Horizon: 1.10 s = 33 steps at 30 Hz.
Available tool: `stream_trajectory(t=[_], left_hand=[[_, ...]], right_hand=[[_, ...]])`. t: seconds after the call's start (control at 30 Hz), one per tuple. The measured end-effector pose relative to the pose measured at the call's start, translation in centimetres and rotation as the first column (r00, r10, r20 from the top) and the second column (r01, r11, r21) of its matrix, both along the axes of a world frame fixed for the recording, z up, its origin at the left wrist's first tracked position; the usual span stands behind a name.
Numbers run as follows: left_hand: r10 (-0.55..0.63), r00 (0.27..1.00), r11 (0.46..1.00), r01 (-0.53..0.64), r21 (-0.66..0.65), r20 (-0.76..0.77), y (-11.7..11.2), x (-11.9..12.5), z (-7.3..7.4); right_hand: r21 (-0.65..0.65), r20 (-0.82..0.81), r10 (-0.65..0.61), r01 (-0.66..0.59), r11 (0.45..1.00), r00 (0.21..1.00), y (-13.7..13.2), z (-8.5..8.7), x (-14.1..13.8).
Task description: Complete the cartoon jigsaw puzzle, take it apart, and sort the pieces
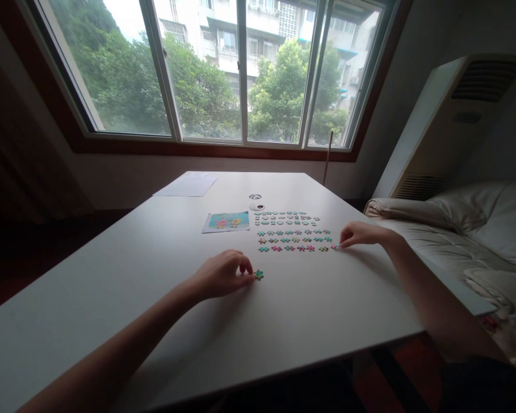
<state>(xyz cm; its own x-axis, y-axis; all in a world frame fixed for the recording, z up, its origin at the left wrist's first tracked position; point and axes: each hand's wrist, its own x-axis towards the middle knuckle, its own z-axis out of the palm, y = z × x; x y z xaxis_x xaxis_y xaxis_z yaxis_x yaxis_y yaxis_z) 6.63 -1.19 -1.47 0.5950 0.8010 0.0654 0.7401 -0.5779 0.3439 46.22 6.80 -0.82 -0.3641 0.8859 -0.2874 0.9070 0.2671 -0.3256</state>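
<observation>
My left hand [229, 274] rests low over the white table, thumb and fingertips pinched on a green and yellow jigsaw piece [258, 275]. Farther right, my right hand [361, 234] has its fingertips closed on a pinkish jigsaw piece [335, 246] at the right end of the nearest row. Several rows of loose jigsaw pieces [289, 233], mostly teal with some pink and yellow, lie spread on the tabletop between and beyond my hands. Left of the rows is a small colourful picture sheet [226, 222] showing cartoon figures.
The white table [155, 298] reaches toward a window. White paper [187, 184] lies at its far left. Two round items [257, 206] sit behind the rows. At the right stand a pale leather sofa [447, 229] and a tall air conditioner [438, 126]. A thin stick [327, 158] rises behind the table.
</observation>
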Motion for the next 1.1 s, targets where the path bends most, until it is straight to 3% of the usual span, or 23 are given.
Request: stream_trajectory(t=[0.4, 0.67, 0.77, 0.93, 1.1], left_hand=[[0.005, 1.0, 0.999, -0.006, 0.035, 0.011, 1.0, -0.6, -0.6], [0.018, 1.0, 0.998, -0.019, 0.063, 0.019, 0.9, 0.1, -1.1], [-0.005, 1.0, 0.999, 0.004, 0.052, 0.025, 0.9, 0.4, -1.1], [-0.073, 0.995, 0.997, 0.07, 0.041, 0.072, 1.0, 0.6, -1.1], [-0.078, 0.991, 0.994, 0.069, 0.081, 0.105, 1.4, 0.5, -1.4]], right_hand=[[-0.014, 0.022, -0.01, 0.01, 1.0, 1.0, -0.7, 0.8, -0.3], [0.126, -0.076, 0.117, -0.107, 0.986, 0.99, -2.4, 1.4, -4.3], [0.244, -0.137, 0.231, -0.193, 0.95, 0.963, -3.1, 0.9, -6.8], [0.425, -0.166, 0.444, -0.342, 0.838, 0.88, -4.5, -0.5, -10.7], [0.498, -0.155, 0.53, -0.397, 0.771, 0.834, -5.7, -1.0, -12.7]])
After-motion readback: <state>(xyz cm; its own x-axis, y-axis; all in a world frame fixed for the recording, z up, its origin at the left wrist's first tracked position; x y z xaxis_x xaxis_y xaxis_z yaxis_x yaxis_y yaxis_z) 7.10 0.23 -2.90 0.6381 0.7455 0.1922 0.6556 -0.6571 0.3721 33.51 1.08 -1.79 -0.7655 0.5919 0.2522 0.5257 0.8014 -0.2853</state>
